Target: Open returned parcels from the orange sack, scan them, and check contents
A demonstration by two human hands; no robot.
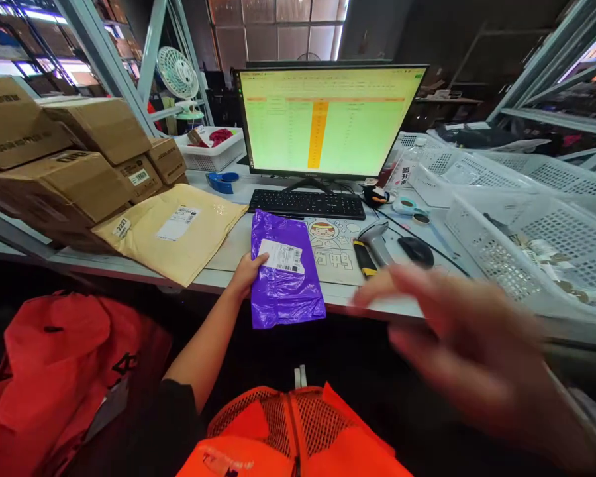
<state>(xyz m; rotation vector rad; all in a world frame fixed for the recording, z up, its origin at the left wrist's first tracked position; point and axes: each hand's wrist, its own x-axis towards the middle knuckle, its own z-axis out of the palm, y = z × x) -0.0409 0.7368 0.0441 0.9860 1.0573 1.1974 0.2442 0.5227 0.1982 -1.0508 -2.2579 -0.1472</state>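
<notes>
With the left hand (248,273) closed on the left edge of the purple packet (289,297) at frame centre, grip clear of the white label (283,257) so its print is unobstructed; the right hand (469,354), blurred at lower right, has fingers loosely parted, apparently empty.

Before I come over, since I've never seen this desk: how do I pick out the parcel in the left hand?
Find the monitor on the desk, with a keyboard in front of it. Nearer still, the left hand holds the parcel by its left edge. Both it and the yellow envelope to its left bear white labels, but only the parcel is shiny purple.
</notes>
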